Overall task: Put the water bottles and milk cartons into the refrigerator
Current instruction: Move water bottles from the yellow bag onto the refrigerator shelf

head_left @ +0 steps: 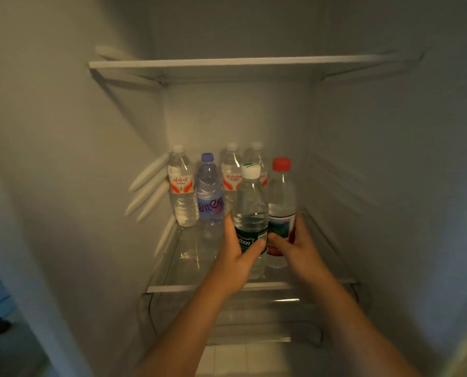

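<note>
Both my hands reach into the open refrigerator over its glass shelf (172, 270). My left hand (236, 257) grips a clear bottle with a white cap and dark green label (250, 210). Beside it, my right hand (295, 247) grips a clear bottle with a red cap and red label (281, 197). Both bottles stand upright at the shelf's front right. Behind them stand a purple-capped bottle (209, 197), a white-capped bottle with a red label (182, 191) at the left, and two more white-capped bottles (231, 172) at the back. No milk carton is in view.
An upper shelf (227, 62) spans the fridge above. White shelf rails (150, 186) stick out of the left wall. A clear drawer (235, 319) sits below the glass shelf. The shelf's front left holds nothing. A dim room shows at the far left.
</note>
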Tool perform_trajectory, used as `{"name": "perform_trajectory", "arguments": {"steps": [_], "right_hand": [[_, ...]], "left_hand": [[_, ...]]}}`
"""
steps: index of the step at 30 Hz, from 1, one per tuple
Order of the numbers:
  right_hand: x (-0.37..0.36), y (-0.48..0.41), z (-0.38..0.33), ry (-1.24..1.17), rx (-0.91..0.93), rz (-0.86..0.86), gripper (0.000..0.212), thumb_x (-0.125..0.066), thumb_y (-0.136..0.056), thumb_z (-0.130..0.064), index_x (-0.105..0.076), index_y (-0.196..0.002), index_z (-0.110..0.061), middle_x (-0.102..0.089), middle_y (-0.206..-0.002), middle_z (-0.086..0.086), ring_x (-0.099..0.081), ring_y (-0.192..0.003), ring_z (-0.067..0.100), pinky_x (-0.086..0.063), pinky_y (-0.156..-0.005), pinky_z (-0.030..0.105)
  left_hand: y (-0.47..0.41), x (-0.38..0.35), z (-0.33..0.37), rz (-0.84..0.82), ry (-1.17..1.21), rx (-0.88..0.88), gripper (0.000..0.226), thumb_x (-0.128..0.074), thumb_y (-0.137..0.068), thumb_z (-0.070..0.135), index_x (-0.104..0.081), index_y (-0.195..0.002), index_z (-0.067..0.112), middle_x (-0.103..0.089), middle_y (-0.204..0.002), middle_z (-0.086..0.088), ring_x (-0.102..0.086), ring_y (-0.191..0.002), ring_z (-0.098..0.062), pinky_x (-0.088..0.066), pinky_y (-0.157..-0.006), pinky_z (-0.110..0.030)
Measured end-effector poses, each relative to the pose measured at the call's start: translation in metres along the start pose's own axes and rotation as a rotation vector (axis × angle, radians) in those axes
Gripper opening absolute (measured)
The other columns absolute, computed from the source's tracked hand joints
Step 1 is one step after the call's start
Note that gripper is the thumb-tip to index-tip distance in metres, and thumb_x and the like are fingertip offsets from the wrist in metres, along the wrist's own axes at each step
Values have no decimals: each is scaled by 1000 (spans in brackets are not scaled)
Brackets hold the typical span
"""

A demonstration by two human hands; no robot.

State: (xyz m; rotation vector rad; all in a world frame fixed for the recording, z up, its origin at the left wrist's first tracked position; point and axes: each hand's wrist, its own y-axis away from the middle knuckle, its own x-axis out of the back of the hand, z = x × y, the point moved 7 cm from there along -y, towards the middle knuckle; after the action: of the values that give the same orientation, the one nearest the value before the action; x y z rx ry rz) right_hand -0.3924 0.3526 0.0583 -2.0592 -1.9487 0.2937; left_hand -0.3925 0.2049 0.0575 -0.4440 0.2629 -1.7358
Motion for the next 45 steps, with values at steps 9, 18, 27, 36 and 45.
{"name": "perform_trajectory", "arguments": {"steps": [9,18,27,36,45], "right_hand": [[7,-15,40,292,-144,87,53,-83,-70,-4,-54,-104,-32,-68,-105,-7,-65,-95,7,-54,-84,28],[27,-45,70,503,-229,314,76,-73,-49,-61,-61,-115,-25,-68,-107,0,-68,-94,19,-58,-81,42],[41,-86,83,693,-356,388,73,-73,-79,-45,-46,-137,-12,-49,-136,16,-51,-122,37,-43,-101,45],[38,-122,103,774,-356,343,29,-58,-93,-30,-64,-115,-13,-62,-117,17,-63,-97,35,-54,-84,46],[41,-132,109,878,-344,355,32,-53,-95,-30,-59,-122,-14,-59,-122,16,-61,-103,37,-54,-85,46]], "left_hand": [[7,24,-14,237,-369,8,81,-78,-69,52,-37,-137,37,-52,-131,12,-50,-125,-10,-49,-101,-44],[1,67,-19,411,-491,70,71,-81,-73,38,-40,-130,31,-54,-128,5,-52,-118,-17,-48,-96,-45],[-5,99,-28,549,-496,167,78,-87,-69,28,-39,-129,18,-48,-127,-7,-54,-110,-24,-50,-88,-38],[-24,96,-39,530,-540,293,71,-84,-68,37,-39,-119,17,-51,-117,-5,-60,-97,-25,-47,-68,-35],[-22,128,-38,679,-655,292,62,-82,-71,32,-38,-110,13,-52,-116,-11,-59,-100,-34,-53,-76,-45]]}}
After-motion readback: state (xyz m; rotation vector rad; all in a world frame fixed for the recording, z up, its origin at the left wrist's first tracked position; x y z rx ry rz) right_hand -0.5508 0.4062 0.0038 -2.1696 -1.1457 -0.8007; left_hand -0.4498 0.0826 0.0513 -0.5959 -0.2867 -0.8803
